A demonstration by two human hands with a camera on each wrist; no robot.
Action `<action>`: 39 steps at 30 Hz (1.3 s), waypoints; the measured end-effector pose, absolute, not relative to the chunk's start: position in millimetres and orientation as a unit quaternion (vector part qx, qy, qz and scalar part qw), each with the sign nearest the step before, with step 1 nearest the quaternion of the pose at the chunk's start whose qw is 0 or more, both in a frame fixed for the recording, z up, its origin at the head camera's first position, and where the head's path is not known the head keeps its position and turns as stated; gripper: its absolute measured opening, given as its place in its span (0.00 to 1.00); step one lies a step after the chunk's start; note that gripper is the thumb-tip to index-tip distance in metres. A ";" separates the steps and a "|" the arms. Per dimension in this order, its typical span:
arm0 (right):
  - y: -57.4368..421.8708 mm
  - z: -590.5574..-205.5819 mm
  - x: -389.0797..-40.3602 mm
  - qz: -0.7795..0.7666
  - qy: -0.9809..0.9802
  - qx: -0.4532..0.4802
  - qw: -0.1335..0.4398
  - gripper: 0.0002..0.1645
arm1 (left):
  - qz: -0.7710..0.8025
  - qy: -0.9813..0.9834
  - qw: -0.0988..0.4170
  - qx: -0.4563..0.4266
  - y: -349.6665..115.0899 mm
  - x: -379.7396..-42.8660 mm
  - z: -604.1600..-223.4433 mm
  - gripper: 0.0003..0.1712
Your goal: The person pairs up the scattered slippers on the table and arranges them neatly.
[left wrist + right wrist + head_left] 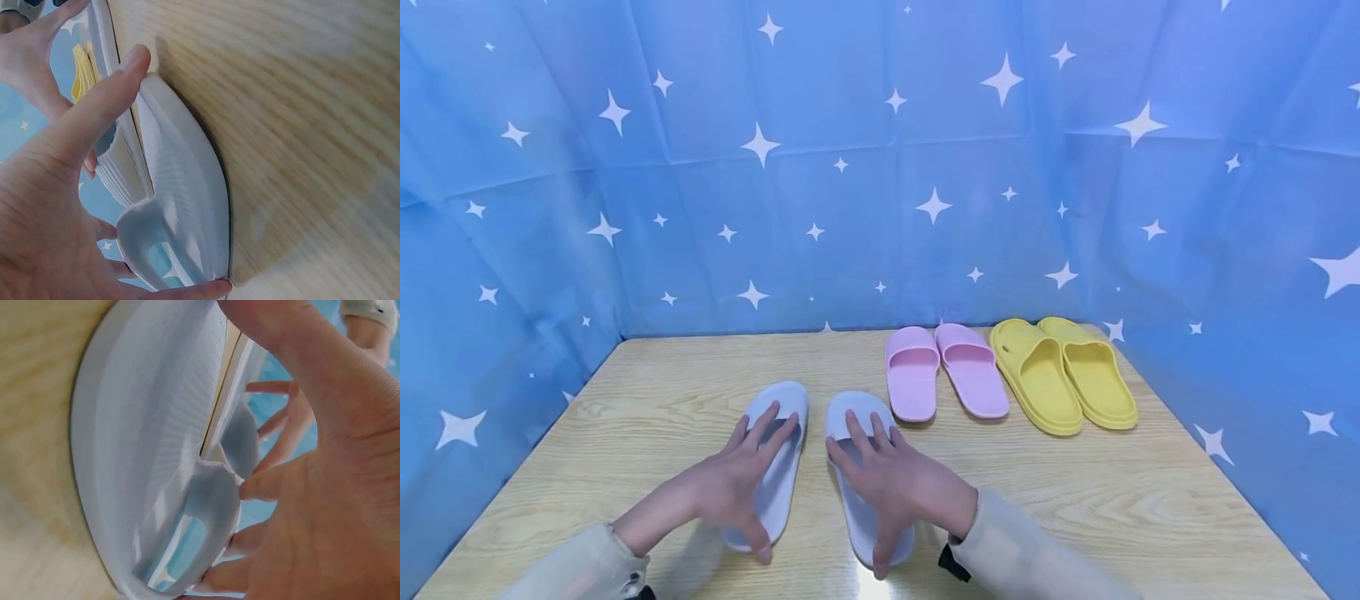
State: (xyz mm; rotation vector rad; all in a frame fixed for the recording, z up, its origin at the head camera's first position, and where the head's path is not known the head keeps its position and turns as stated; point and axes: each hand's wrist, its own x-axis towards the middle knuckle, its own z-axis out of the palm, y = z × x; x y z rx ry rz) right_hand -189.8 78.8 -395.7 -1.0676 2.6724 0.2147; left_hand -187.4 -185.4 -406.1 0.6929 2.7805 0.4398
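Two pale grey-white slippers lie side by side on the wooden table. My left hand (737, 482) spreads over the left slipper (787, 393), fingers over its strap and thumb at the heel end. In the left wrist view, the thumb is by that slipper's heel tip and a straight finger reaches its lower edge near the strap. Over the right slipper (856, 403) spreads my right hand (895, 483), thumb towards the heel. The right wrist view shows its fingers along the strap (215, 497); whether they all touch is unclear. Neither hand curls round a slipper.
A pair of pink slippers (912, 392) stands at the back of the table (700, 383), right of the middle. Next to it on the right is a yellow pair (1047, 387). Blue cloth (880, 192) with white stars hangs behind and at both sides.
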 end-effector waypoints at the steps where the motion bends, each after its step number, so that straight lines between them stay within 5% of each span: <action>1: 77.2 -395.4 -192.0 0.074 0.919 -0.367 0.127 0.93 | 0.152 0.952 0.119 0.237 -185.2 -188.7 -406.4 0.95; 39: 66.4 -408.4 -289.1 -0.064 0.937 -0.313 0.142 0.80 | 0.099 0.958 0.164 0.212 -173.0 -275.9 -404.4 0.91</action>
